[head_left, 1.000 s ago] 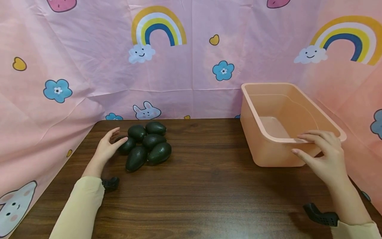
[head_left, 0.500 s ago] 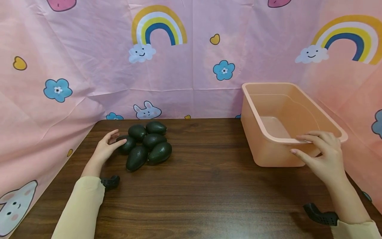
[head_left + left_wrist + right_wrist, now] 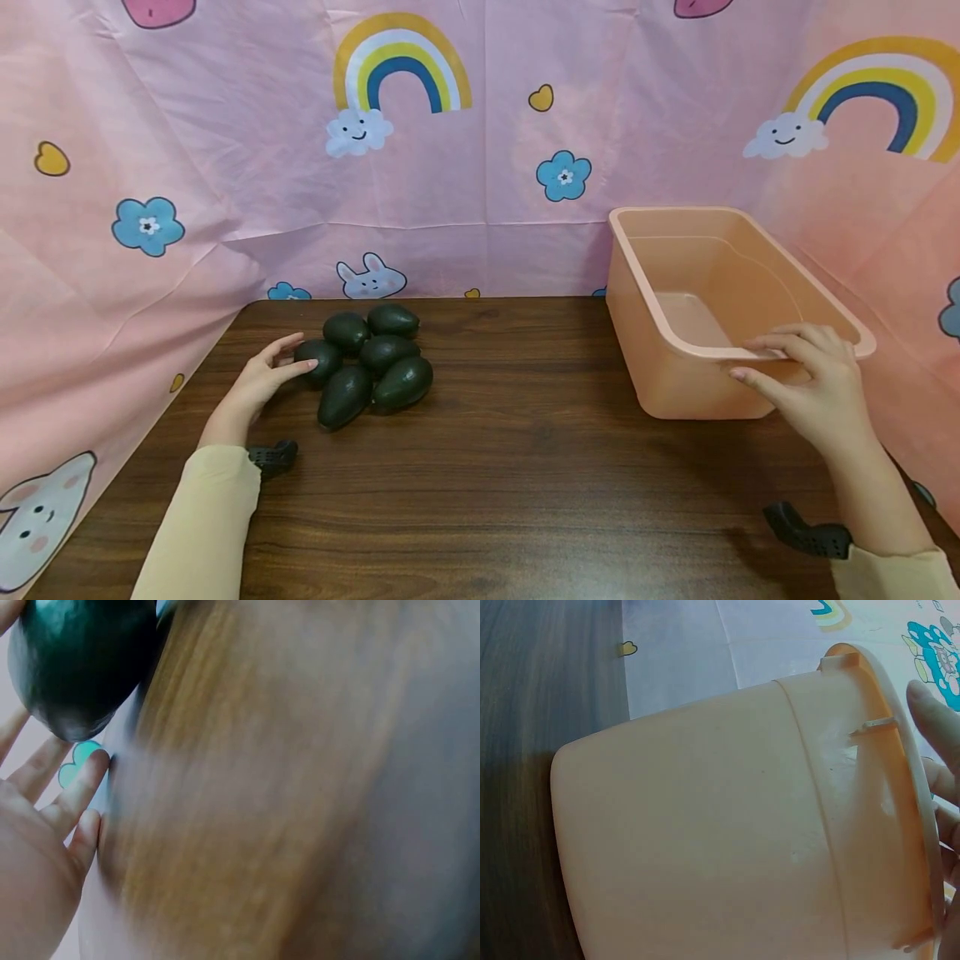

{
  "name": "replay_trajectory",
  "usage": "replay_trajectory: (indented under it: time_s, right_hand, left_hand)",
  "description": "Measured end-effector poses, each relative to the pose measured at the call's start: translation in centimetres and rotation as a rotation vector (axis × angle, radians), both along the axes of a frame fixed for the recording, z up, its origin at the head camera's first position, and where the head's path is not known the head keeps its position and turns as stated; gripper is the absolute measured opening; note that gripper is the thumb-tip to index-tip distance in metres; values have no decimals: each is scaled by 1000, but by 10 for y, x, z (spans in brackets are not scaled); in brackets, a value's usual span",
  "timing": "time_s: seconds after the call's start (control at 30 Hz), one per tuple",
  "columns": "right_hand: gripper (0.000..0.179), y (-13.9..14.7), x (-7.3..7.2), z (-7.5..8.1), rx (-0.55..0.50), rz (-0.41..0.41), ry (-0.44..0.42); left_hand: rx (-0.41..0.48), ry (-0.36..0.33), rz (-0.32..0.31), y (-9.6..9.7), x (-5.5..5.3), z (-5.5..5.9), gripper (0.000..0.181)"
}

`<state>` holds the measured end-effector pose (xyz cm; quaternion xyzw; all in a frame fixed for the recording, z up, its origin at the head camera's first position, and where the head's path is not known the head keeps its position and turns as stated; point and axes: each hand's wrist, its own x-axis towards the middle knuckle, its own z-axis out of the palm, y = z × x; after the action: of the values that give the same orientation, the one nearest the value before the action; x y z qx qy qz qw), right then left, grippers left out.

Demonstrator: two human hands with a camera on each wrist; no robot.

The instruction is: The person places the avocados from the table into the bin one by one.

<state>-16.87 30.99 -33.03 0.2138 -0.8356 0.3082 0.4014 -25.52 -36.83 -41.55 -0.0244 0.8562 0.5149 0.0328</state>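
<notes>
Pink printed cloth, bearing 2 rainbows and smiling clouds, hangs behind a wood-grain tabletop and along its left and right sides, forming a curtained booth.

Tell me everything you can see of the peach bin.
The bin is peach, smooth, plastic-looking, deep and open-topped, with rounded corners, a rim, small ribs beneath that and a line inside its walls. It stands upright on the table, at the right. The right hand is at its near rim; contact is unclear.
</notes>
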Motion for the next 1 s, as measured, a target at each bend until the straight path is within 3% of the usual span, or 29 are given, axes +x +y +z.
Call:
replay_trajectory:
  time_s: [0.43,1.0]
  right_hand:
    - [38,-3,-2,8,11,-19,-74]
    - [36,-6,-3,14,11,-22,-163]
  left_hand:
    - [-22,-41,-30,-1,-1,0,92]
    - [-96,-43,-57,4,-2,2,95]
